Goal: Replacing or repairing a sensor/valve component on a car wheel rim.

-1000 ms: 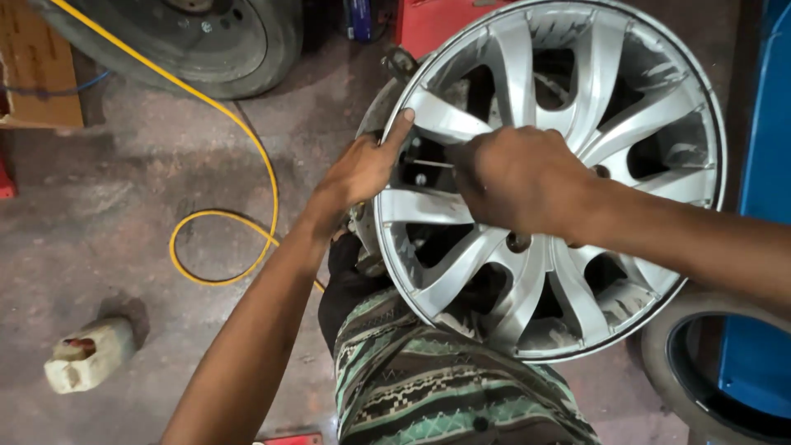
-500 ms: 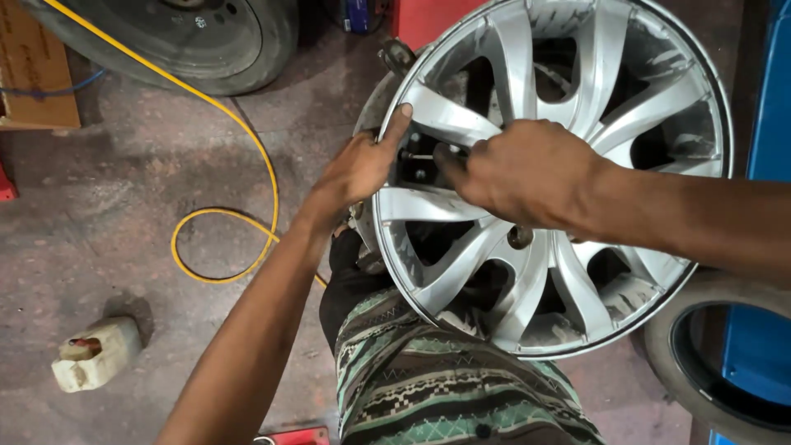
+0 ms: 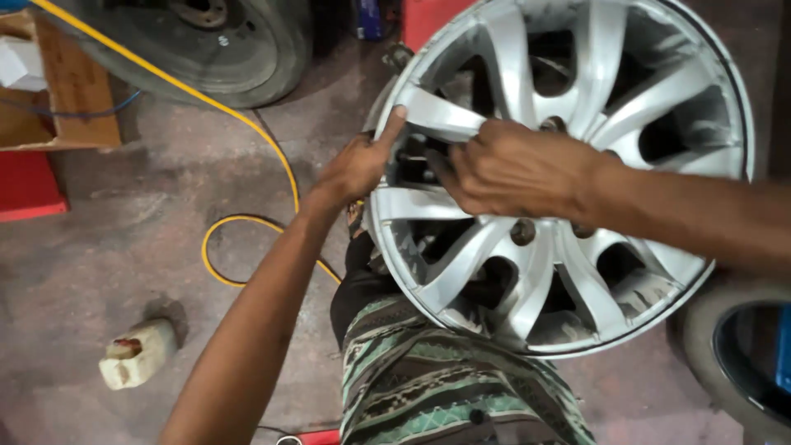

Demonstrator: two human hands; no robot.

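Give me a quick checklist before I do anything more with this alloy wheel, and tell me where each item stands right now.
1. Left hand gripping the rim edge of the alloy wheel: ok.
2. Right hand on the spokes, fingers reaching into a gap: ok.
3. What the right fingers touch behind the spoke: cannot tell, hidden.
4. Wheel steadied against the lap, on the patterned shorts: ok.
5. Yellow hose away from the wheel: not ok, it runs on the floor close beneath the left arm.
6. Plastic jug out of the way: ok.
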